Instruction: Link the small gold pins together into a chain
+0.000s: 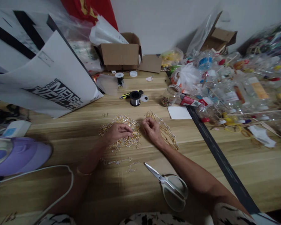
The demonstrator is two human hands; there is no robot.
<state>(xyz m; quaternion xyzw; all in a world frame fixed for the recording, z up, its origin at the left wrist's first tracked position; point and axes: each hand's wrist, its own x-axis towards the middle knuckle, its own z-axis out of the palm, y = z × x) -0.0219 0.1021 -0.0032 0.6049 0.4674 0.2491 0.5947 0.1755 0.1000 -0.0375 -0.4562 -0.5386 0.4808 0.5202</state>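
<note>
My left hand [118, 132] rests on a heap of small gold and silver metal pieces [125, 131] in the middle of the wooden table [61, 150], fingers pinched together over the pile. My right hand [151, 128] is curled closed just right of the heap, next to a second spread of gold chain-like pieces [167, 132]. What each hand pinches is too small to name. A few loose chain bits [118, 162] lie nearer me. White-handled scissors [172, 186] lie under my right forearm.
A spool of wire [135, 97] and a yellow-black cutter [126, 95] sit beyond the heap, with a glass jar [170, 95] and white card [179, 112] to the right. A cardboard box [120, 53], white paper bag [51, 84], black strip [220, 156], purple device [16, 154] and cluttered bottles [236, 90] surround.
</note>
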